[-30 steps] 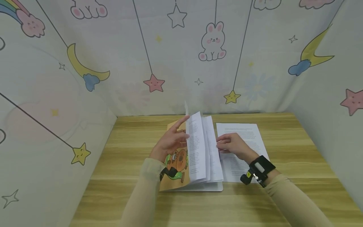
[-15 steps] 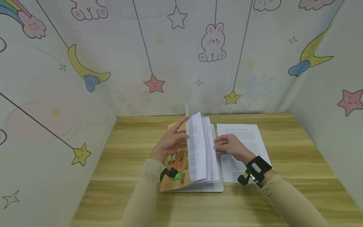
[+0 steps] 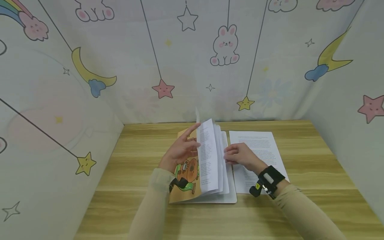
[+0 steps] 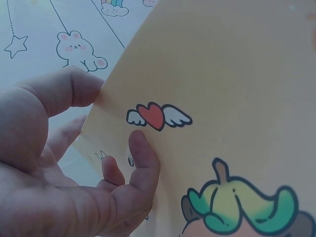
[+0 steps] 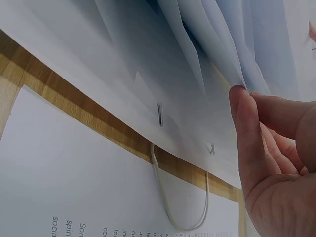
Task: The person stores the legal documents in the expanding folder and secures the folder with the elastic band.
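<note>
A folder [image 3: 183, 193] with an orange cartoon cover stands partly open on the table, several white leaves fanned up inside it. My left hand [image 3: 181, 150] holds the raised cover by its edge; in the left wrist view, the thumb lies against the orange cover [image 4: 237, 98] and a finger reaches behind the edge. My right hand [image 3: 241, 155] pinches the edge of a white sheet [image 5: 222, 54] among the fanned leaves, between thumb and forefinger in the right wrist view. Printed text shows on the front leaf [image 3: 207, 156]. How the leaves are fixed inside is hidden.
A loose printed page [image 3: 261, 146] lies flat on the wooden table [image 3: 309, 160], right of the folder and under my right forearm. A pale elastic loop [image 5: 170, 222] hangs from the folder's back cover over that page. Cartoon-patterned curtains [image 3: 192, 60] enclose the table.
My right hand has moved left with the pinched sheet, whose right edge now sits farther in, exposing more of the back cover. My left hand and the orange cover have stayed put.
</note>
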Motion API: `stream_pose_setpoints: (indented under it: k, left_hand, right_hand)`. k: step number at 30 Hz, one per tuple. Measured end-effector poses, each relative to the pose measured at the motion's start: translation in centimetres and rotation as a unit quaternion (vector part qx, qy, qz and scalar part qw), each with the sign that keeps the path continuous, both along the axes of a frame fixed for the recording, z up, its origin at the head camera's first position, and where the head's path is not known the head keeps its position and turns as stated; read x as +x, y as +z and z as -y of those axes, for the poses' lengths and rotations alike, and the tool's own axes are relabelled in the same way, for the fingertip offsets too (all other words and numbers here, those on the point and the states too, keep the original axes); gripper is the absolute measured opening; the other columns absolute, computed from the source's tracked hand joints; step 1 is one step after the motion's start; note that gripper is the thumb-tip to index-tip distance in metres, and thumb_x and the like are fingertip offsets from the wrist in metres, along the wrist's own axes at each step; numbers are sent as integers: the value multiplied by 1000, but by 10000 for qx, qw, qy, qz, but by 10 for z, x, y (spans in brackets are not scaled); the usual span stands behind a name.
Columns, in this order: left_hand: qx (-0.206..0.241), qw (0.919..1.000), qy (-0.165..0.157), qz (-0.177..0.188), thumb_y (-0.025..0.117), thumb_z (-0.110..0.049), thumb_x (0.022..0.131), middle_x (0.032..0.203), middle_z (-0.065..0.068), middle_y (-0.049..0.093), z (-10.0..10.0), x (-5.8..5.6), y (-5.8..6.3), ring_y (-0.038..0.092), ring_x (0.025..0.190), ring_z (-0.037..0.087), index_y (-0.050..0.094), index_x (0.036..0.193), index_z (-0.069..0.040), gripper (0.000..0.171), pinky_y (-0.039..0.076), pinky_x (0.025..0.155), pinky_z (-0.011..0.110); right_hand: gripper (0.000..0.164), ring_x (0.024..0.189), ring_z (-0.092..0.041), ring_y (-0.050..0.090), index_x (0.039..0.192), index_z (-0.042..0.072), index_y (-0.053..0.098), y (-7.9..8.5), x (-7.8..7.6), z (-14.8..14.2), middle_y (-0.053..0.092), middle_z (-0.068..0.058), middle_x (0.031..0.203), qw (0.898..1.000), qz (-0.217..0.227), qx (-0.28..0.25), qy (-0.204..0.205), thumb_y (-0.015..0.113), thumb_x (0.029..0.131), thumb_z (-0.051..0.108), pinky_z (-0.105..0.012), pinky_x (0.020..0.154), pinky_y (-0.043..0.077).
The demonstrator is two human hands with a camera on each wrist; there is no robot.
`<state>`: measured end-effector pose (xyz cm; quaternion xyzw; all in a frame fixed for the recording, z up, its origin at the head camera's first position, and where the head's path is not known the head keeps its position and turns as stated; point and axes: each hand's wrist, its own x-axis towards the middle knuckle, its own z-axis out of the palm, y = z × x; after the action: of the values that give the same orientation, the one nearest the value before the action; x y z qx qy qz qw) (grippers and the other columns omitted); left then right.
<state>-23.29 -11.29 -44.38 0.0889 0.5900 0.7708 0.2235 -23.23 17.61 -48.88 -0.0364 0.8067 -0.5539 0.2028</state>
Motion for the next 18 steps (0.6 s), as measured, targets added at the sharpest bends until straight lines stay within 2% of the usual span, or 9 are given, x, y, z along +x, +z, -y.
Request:
stream_pose_setpoints:
  k: [10,18]
  left_hand:
    - [19,10000,-19,-33,55,8,101,141,38,42,0,0,-1,55,111,40,44,157,-44,77,53,80,36]
    - [-12,10000,-4,-59,56,7,100,134,31,46,2,0,-1,58,105,35,41,160,-42,79,53,81,37]
  right_hand:
    - [32,88,-21,75,123,-3,68,-4,-2,1,78,-12,99,10000,61,-23,-10,78,94,4,-33,78,62]
    - [32,87,-19,75,122,-4,69,-7,-3,0,78,-11,95,9998,19,-203,41,79,93,4,-32,78,62]
